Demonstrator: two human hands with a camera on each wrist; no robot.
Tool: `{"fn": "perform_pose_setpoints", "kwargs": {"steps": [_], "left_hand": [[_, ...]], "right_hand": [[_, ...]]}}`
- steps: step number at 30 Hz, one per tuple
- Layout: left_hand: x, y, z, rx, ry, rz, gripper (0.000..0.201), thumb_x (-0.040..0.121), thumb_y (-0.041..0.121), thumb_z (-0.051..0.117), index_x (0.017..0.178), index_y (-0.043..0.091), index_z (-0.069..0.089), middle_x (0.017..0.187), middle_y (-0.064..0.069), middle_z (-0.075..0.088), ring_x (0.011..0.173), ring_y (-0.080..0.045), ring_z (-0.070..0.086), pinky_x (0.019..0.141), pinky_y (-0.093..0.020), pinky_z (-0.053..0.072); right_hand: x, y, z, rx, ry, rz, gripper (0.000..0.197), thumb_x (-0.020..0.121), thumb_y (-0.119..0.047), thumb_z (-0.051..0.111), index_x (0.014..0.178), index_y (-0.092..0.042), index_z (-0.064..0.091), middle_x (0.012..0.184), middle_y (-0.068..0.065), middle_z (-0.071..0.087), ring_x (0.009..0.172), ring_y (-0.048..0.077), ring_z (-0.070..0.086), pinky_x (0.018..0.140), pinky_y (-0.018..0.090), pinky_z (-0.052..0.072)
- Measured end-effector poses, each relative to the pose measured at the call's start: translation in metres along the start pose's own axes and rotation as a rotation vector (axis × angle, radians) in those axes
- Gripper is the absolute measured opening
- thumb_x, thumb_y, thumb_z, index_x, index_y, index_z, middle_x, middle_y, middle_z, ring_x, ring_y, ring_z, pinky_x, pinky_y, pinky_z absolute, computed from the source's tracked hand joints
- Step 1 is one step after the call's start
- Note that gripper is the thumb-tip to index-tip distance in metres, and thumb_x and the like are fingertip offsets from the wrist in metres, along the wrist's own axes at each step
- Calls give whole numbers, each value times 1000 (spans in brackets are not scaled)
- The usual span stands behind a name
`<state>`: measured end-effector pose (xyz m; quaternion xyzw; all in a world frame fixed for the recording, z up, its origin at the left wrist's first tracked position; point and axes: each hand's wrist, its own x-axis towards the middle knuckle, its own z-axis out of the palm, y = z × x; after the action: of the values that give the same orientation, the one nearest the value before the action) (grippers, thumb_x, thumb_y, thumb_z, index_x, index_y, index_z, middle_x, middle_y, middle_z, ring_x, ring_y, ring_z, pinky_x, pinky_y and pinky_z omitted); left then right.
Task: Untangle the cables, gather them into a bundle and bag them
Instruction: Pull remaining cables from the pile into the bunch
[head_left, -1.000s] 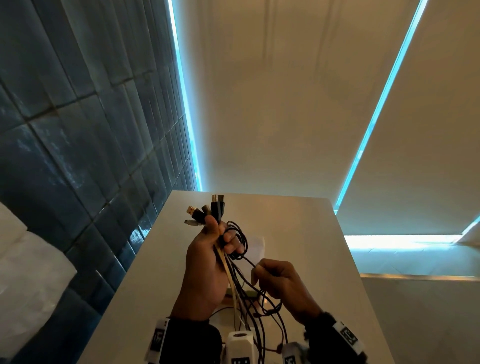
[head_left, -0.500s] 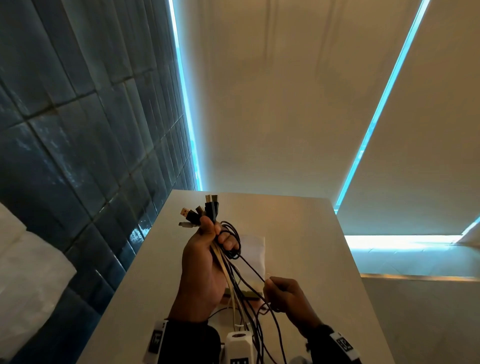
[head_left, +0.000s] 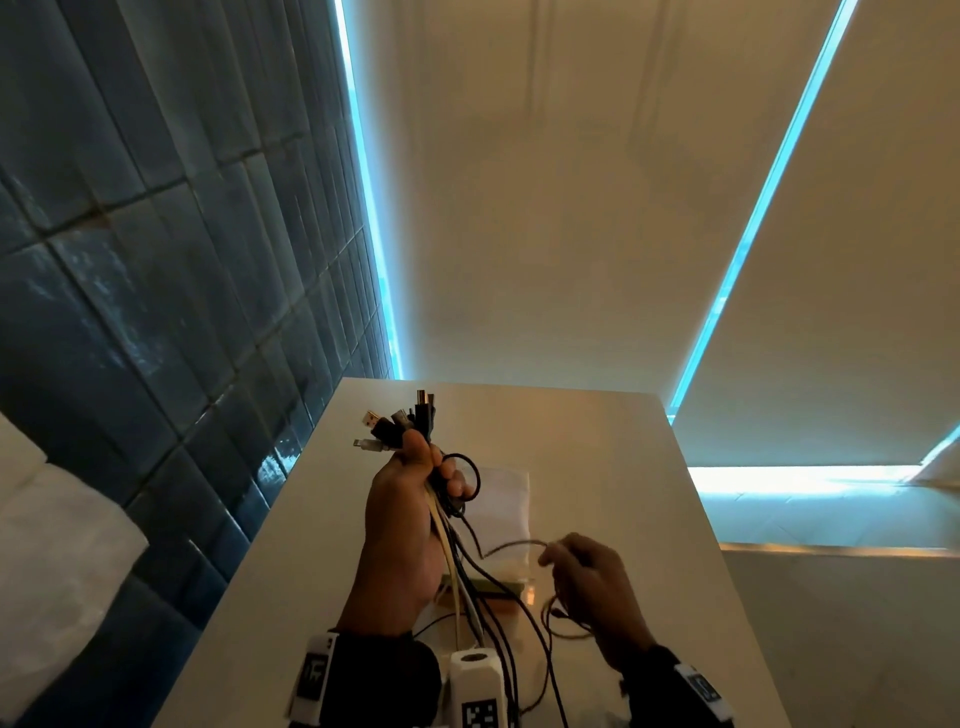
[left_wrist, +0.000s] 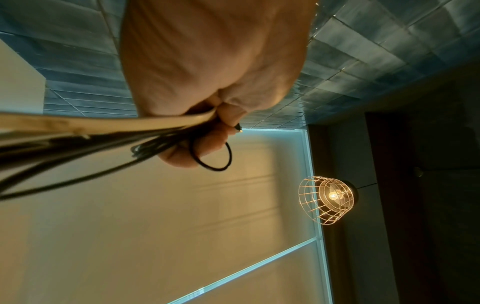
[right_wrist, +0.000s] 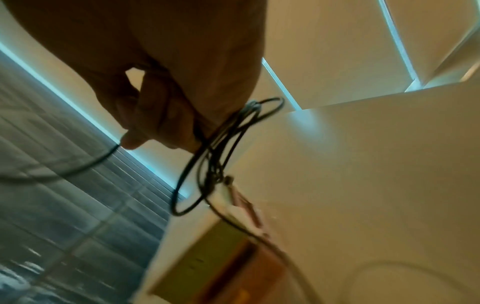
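Note:
My left hand (head_left: 410, 499) grips a bundle of cables (head_left: 457, 561) upright above the white table (head_left: 597, 447); several plugs (head_left: 400, 421) stick out above the fist. In the left wrist view the left hand (left_wrist: 213, 115) clamps the cables (left_wrist: 103, 131), and a black loop (left_wrist: 223, 156) curls past one finger. Lower right, my right hand (head_left: 587, 582) pinches one thin black cable (head_left: 514, 545) that arcs back to the bundle. The right wrist view shows the right hand (right_wrist: 161, 115) holding coiled loops of that thin cable (right_wrist: 207, 164). A clear plastic bag (head_left: 504, 509) lies flat on the table behind the hands.
Dark blue tiles (head_left: 156, 291) cover the wall on the left. Beige blinds (head_left: 545, 208) hang beyond the table's far edge. A small flat green and orange thing (head_left: 493, 592) lies on the table under the cables. A caged lamp (left_wrist: 327, 201) glows in the left wrist view.
My right hand has drawn the thin cable down and out to the right, away from the bundle. The left hand has stayed raised, still gripping the bundle.

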<state>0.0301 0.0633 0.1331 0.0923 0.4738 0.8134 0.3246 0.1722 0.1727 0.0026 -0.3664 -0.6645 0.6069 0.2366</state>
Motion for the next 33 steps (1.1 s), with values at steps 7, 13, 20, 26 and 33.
{"fn": "perform_pose_setpoints", "kwargs": {"steps": [7, 13, 20, 26, 33], "left_hand": [[-3, -6, 7, 117, 39, -18, 36, 101, 28, 37, 72, 8, 45, 53, 0, 51, 46, -12, 47, 60, -31, 44], [-6, -7, 4, 258, 24, -21, 39, 99, 37, 37, 79, 7, 53, 72, -8, 54, 67, -20, 52, 65, -32, 43], [-8, -7, 3, 65, -107, -142, 36, 94, 40, 41, 82, 9, 52, 67, -4, 59, 64, -19, 53, 62, -32, 45], [-6, -1, 2, -147, -223, -189, 32, 88, 40, 42, 70, 13, 41, 59, 0, 46, 47, -10, 36, 47, -23, 35], [0, 2, -5, -165, -154, -74, 37, 97, 37, 37, 66, 17, 36, 58, 5, 36, 47, -8, 31, 52, -25, 28]], "right_hand": [[-17, -97, 17, 317, -120, -330, 18, 93, -14, 58, 83, 1, 59, 54, 3, 36, 46, 13, 26, 43, 22, 22], [-28, -118, 33, 79, -264, -505, 14, 93, -8, 56, 83, -6, 65, 66, -11, 60, 59, -1, 52, 55, 10, 40], [-23, -109, 29, 105, -334, -392, 19, 87, -16, 56, 69, -18, 62, 60, -8, 50, 54, 2, 41, 52, 15, 34], [-13, -85, 20, 223, -327, -249, 27, 86, -20, 57, 60, -19, 53, 57, 7, 28, 49, 11, 22, 48, 26, 17], [-9, -37, 9, 64, -263, -199, 34, 89, -33, 54, 62, -13, 54, 53, -2, 33, 48, 9, 28, 46, 18, 25]]}}
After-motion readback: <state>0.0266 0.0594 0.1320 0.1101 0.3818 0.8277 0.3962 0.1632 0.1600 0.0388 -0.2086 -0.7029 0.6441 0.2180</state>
